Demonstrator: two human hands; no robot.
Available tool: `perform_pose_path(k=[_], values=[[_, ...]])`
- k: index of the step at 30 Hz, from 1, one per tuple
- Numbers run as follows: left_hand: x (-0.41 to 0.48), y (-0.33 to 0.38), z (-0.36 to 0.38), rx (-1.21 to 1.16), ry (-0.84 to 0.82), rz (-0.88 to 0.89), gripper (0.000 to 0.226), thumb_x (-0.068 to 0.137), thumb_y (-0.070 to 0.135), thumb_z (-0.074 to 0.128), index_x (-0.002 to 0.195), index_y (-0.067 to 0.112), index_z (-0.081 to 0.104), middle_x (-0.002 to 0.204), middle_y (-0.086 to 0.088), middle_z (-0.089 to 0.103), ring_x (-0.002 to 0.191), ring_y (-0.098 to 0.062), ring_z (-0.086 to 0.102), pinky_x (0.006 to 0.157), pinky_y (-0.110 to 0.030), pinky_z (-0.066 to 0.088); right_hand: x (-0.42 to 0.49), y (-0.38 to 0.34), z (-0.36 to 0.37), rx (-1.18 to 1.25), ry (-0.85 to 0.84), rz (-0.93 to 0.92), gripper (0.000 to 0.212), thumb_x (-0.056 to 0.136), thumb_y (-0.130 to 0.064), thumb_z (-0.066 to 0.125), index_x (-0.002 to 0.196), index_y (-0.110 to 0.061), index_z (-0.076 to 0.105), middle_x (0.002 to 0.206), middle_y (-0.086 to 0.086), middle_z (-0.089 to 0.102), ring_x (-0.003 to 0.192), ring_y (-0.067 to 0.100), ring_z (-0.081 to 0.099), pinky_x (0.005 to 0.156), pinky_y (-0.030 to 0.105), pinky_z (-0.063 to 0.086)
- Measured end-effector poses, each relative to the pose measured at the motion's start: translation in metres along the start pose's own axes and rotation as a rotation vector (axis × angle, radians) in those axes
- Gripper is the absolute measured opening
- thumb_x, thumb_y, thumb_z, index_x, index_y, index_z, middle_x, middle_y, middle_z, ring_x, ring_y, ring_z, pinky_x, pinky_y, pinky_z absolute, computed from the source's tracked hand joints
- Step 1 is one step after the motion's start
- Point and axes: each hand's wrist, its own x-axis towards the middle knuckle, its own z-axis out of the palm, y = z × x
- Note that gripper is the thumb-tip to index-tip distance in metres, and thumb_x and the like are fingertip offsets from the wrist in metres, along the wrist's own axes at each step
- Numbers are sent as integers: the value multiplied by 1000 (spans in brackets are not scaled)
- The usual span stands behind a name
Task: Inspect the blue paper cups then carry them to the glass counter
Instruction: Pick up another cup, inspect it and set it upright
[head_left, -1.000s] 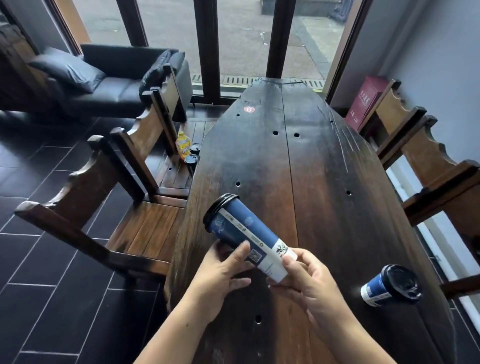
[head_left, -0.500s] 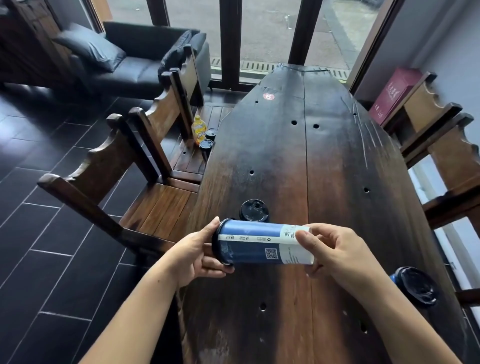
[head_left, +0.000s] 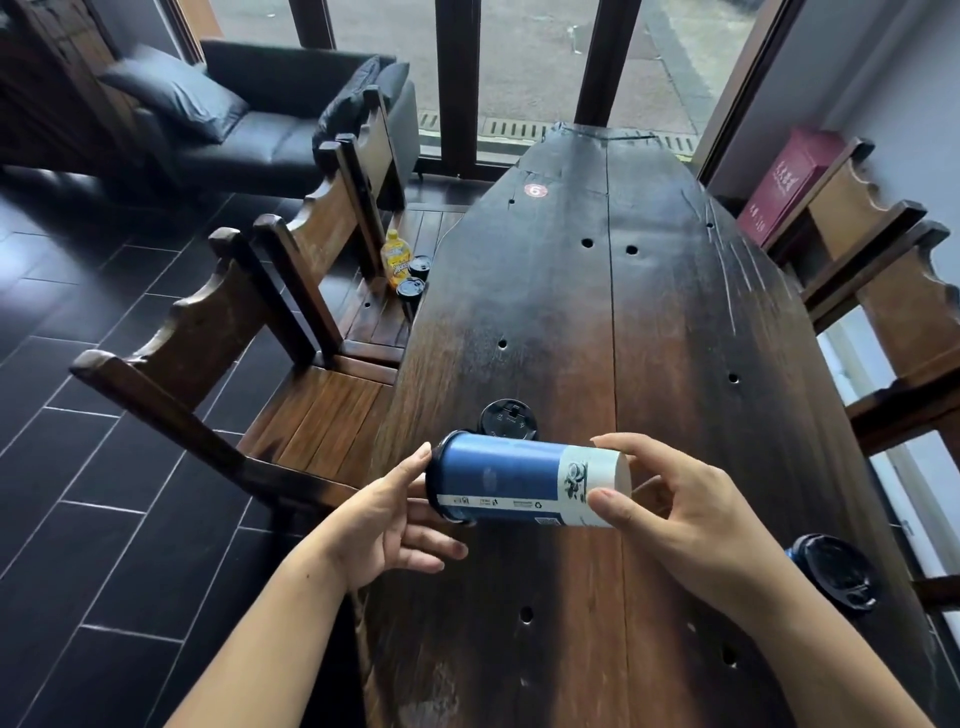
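Note:
A blue paper cup (head_left: 519, 480) with a black lid and a white band at its base lies level in the air above the dark wooden table (head_left: 675, 332). My left hand (head_left: 384, 525) holds its lid end, thumb on top and fingers below. My right hand (head_left: 675, 525) pinches the white base end between thumb and fingers. Right behind the held cup, the black lid of a second cup (head_left: 508, 420) shows on the table. A third blue cup (head_left: 831, 571) sits near the table's right edge, partly hidden by my right forearm.
Carved wooden chairs (head_left: 218, 374) line the table's left side; one seat carries a yellow bottle (head_left: 396, 258) and two black-lidded cups (head_left: 411, 290). More chairs (head_left: 883, 291) and a red box (head_left: 784, 187) stand on the right. A black sofa (head_left: 270, 119) sits by the windows.
The held cup went from tilted with its lid up-left to lying level, then rolled so its label faces differently. The view shifted and the second cup's lid came into sight.

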Motion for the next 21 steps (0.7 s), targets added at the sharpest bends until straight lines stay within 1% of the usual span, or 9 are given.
perform_pose_path(k=[3,7,10,12,13,15,17,19,21], values=[[0,1,1,21,-10,-29,86,79,81,44,131,15,64,105,-18,74,68,-28,73,46,-24,55,-3,5,-1,-28,-66,-87,49,83,-47,76,130,-44,63,111,-17,69,92,11,70,76,21,59],[2,1,4,18,7,-14,81,76,77,50,132,21,64,108,-19,72,65,-29,73,42,-22,49,-6,10,1,-33,-100,-152,56,83,-56,72,136,-43,59,120,-17,65,100,12,68,77,21,59],[5,-1,5,-46,-5,30,73,78,71,54,129,20,67,111,-24,72,72,-34,74,45,-26,55,-6,11,2,16,-22,-14,58,79,-74,61,128,-44,62,105,-16,71,88,9,72,72,17,56],[6,-4,5,-81,-25,62,67,82,65,56,128,18,68,115,-27,72,79,-38,75,50,-30,59,-4,11,5,118,21,106,63,73,-80,52,114,-36,69,91,-10,75,74,8,74,65,17,56],[6,-5,5,-92,-33,76,64,84,62,56,128,17,69,116,-27,72,82,-39,74,53,-32,60,-2,12,6,185,32,170,65,70,-81,50,107,-31,72,86,-3,77,68,11,75,60,21,58],[6,-7,5,-119,-33,99,61,86,57,57,128,15,69,114,-25,73,84,-39,74,56,-34,61,0,12,9,314,30,281,73,68,-83,49,101,-22,73,83,10,77,59,22,74,51,32,59],[7,-9,4,-146,-22,112,58,86,53,58,126,13,69,112,-24,74,84,-38,75,57,-35,63,1,12,11,370,28,339,81,65,-85,49,100,-16,72,84,18,77,54,26,71,48,33,58],[8,-11,3,-164,-24,130,49,90,52,62,121,15,74,111,-22,74,83,-35,76,59,-37,64,1,11,11,360,30,370,79,66,-86,53,99,-16,72,82,19,77,53,27,70,48,33,59],[8,-12,2,-167,-37,142,40,90,52,66,111,21,80,107,-18,76,81,-31,77,61,-38,65,0,11,12,343,45,385,73,75,-85,58,96,-16,73,78,17,77,55,30,72,50,35,60]])
